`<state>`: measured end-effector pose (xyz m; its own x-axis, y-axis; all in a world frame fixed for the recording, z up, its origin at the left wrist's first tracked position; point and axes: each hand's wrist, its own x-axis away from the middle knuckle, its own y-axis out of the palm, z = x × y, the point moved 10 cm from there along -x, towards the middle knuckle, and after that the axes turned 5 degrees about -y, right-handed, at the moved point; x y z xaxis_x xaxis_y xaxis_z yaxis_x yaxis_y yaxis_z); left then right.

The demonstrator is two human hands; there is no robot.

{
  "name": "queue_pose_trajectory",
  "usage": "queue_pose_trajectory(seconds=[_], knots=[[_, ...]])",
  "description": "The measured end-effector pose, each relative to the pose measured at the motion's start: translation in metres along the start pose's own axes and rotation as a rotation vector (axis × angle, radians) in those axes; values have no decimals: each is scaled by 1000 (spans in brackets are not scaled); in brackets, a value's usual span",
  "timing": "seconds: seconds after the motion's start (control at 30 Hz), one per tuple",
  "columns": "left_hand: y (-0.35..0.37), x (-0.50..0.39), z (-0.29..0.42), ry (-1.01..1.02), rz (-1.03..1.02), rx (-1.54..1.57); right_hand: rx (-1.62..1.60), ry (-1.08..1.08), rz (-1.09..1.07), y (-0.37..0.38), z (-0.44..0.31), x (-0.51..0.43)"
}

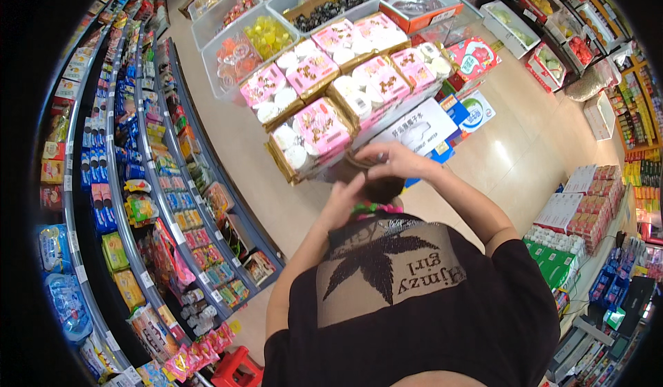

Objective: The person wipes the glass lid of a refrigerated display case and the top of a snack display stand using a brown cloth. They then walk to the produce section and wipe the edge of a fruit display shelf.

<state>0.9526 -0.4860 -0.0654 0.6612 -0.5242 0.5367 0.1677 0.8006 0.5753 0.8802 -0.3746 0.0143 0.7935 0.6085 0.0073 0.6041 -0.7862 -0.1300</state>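
Close in front of my black printed shirt [383, 283] is another person's head with brown hair [386, 187]. A pink and green band or collar [370, 209] shows just below it. My right hand [396, 161] is curled at the far side of the hair, with a strand between its bent fingers. A small greyish spot on that hand is too small to identify. My left hand [344, 198] comes in from the left, its fingertips against the hair; blur hides whether they grip it. Just beyond my hands stand pink packs with white tubs [321, 128].
Clear plastic bins [248, 45] of jellies and sweets stand beyond the packs. Snack shelves [181, 231] curve along the left, above a red plastic stool [238, 369]. A counter with stacked cartons [575, 211] lies at right; fruit boxes [510, 27] sit at upper right.
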Motion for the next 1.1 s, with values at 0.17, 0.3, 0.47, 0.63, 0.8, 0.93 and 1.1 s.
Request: queue_pose_trajectory(seconds=[0.17, 0.3, 0.47, 0.63, 0.8, 0.93, 1.1], knots=[[7, 16, 34, 180, 174, 8, -121, 88, 214, -15, 23, 9], [17, 16, 50, 223, 115, 42, -48, -5, 283, -20, 7, 15], [27, 19, 63, 273, 69, -13, -81, -16, 388, -27, 4, 21], [45, 16, 69, 340, 50, -96, 373, -331, 300, 6, -53, 27], [34, 9, 58, 264, 118, -207, -254, -94, 296, 4, -16, 30], [32, 20, 76, 616, 273, -715, -528, 100, 295, -7, 10, 43], [13, 94, 133, 972, 792, -1062, -573, 124, 463, -51, 20, 58]])
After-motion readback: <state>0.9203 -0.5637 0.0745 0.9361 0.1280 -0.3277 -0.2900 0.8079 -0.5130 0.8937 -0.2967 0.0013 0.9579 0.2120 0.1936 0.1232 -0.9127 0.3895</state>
